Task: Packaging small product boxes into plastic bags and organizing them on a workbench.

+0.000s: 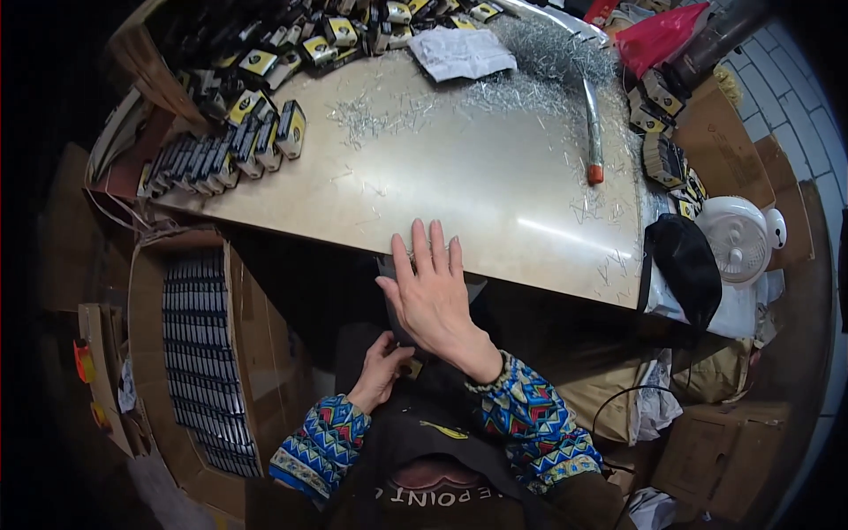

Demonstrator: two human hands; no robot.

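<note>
Down below the worktop's [477,177] near-left corner, there's the cardboard box [256,353], open-topped, packed with tight rows of slim dark-and-silver cases [201,353]. Up on that same corner stands a row of yellow-and-black packets [234,150], with a loose heap [340,35] of similar ones along the far edge. Over by the far-right corner, a tangle of metal clips [552,62] spreads beside a white cloth [461,53].

And to the hands! The right hand [437,305] is at the middle of the near edge, back up, fingers straight and lightly spread, fingertips over the worktop. The left hand [380,373] is lower, off that edge, fingers curled; a small yellow-and-dark piece [409,368] sits right at its fingertips, just below the right wrist. Whether they're closed on it, I can't tell.
</note>
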